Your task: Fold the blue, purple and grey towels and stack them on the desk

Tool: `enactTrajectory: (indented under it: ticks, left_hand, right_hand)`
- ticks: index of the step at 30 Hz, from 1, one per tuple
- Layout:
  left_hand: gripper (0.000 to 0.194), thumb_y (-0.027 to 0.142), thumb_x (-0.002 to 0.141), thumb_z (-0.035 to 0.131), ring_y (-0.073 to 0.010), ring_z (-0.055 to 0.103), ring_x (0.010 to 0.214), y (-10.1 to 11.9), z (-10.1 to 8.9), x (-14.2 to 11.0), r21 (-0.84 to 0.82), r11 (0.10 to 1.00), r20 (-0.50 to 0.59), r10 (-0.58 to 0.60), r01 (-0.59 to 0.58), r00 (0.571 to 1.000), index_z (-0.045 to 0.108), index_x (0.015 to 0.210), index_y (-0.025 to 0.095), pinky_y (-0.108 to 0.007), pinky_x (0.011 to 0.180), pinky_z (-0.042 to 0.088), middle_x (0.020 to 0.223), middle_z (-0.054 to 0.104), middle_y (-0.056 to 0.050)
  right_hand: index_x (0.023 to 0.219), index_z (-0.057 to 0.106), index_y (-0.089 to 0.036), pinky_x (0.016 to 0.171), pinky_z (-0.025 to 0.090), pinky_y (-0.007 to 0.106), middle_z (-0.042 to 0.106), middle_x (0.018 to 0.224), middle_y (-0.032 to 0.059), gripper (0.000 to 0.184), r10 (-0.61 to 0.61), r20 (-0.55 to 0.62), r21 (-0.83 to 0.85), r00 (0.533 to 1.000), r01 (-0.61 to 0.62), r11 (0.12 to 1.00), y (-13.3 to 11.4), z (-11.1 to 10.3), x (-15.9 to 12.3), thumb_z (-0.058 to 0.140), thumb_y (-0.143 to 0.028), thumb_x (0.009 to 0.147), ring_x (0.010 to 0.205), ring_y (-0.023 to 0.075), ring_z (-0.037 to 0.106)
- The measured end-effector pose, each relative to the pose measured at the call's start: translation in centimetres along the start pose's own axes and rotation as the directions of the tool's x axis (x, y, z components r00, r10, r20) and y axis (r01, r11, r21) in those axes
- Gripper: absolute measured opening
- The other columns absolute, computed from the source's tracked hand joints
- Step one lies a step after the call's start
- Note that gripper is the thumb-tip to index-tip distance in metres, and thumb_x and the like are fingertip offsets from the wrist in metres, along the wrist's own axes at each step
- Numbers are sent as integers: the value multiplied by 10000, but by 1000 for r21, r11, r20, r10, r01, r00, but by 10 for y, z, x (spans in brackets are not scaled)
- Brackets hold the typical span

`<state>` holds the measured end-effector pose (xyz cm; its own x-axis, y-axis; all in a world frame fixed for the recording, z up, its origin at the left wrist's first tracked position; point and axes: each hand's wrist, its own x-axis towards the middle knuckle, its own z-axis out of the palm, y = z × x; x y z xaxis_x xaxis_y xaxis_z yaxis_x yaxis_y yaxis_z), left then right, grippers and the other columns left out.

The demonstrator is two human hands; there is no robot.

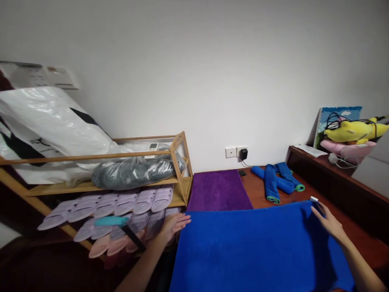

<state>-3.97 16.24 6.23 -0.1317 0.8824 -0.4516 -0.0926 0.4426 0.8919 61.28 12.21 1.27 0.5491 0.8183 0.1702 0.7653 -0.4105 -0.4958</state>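
A large blue towel (249,247) lies spread flat over the front of the reddish-brown desk. My left hand (175,225) is at its far left corner, fingers stretched out and touching or just over the edge. Near the far right corner, my right hand (328,219) rests with fingers extended, its fingertips close to a small white piece (314,199), perhaps a label, on the towel's edge. Beyond the blue towel, a purple towel (217,190) lies flat, partly covered by it. Several rolled blue towels (272,183) with green edging are piled at the back of the desk.
A wooden rack (179,174) on the left holds rows of slippers (121,202), a bagged dark item (133,172) and a big white bag (51,134). A black plug (243,154) sits in the wall socket. A yellow plush toy (352,132) lies on the raised right ledge.
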Motion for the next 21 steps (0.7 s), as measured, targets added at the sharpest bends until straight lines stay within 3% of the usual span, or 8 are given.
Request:
enactTrajectory:
  ticks: [3, 5, 13, 17, 19, 20, 21]
  left_hand:
    - [107, 231, 793, 615, -243, 712, 833, 5, 4, 7, 8, 1000, -8, 0, 0, 1000, 557, 843, 156, -283, 682, 545, 988, 719, -168]
    - [109, 233, 799, 608, -241, 713, 826, 8, 7, 13, 22, 1000, -16, 4, -3, 1000, 552, 850, 155, -272, 656, 545, 999, 717, -167]
    - [184, 274, 808, 602, -248, 716, 803, 19, 21, 33, 134, 989, -72, 70, -60, 995, 525, 917, 147, -276, 625, 546, 1017, 705, -192]
    - [336, 290, 811, 580, -259, 687, 928, 10, 30, 14, 252, 951, -149, 222, -180, 964, 501, 1108, 154, -336, 730, 550, 1060, 693, -169]
    - [421, 296, 790, 604, -259, 607, 1101, -10, 37, -12, 347, 893, -105, 339, -286, 935, 508, 1187, 193, -361, 868, 510, 1140, 670, -128]
    - [427, 290, 782, 617, -242, 546, 1185, -24, 41, -27, 398, 841, -34, 412, -366, 911, 536, 1197, 235, -356, 965, 454, 1211, 641, -88]
    - [460, 321, 820, 578, -235, 468, 1262, -40, 45, -42, 540, 643, 172, 547, -543, 819, 506, 1272, 270, -372, 1038, 390, 1334, 553, -62]
  right_hand:
    - [1405, 320, -208, 1038, 252, 619, 474, 1389, 105, 836, 67, 87, 109, 994, -77, 991, -9, 6, 7, 296, -723, 746, 1275, 349, 415]
    - [1413, 305, -208, 1049, 231, 610, 459, 1402, 107, 844, 54, 80, 108, 995, -62, 992, -14, 10, 11, 299, -725, 745, 1293, 346, 390]
    - [1439, 244, -214, 1023, 270, 601, 464, 1392, 134, 841, -2, 82, 50, 997, -3, 999, -32, 25, 27, 308, -707, 760, 1275, 347, 415]
    - [1477, 93, -166, 948, 393, 533, 506, 1347, 163, 907, -73, 148, 28, 986, 69, 997, -42, 31, 11, 361, -664, 768, 1169, 348, 527]
    - [1475, 116, -159, 919, 424, 501, 518, 1331, 172, 849, -168, 149, -37, 974, 175, 984, -50, 35, -17, 324, -642, 809, 1136, 339, 555]
    - [1473, 142, -171, 926, 421, 495, 502, 1348, 170, 803, -234, 132, -76, 963, 245, 967, -54, 38, -36, 288, -634, 832, 1160, 331, 539]
    - [1470, 159, -183, 950, 408, 489, 465, 1384, 162, 772, -310, 105, -105, 945, 321, 941, -58, 41, -56, 266, -628, 849, 1218, 317, 492]
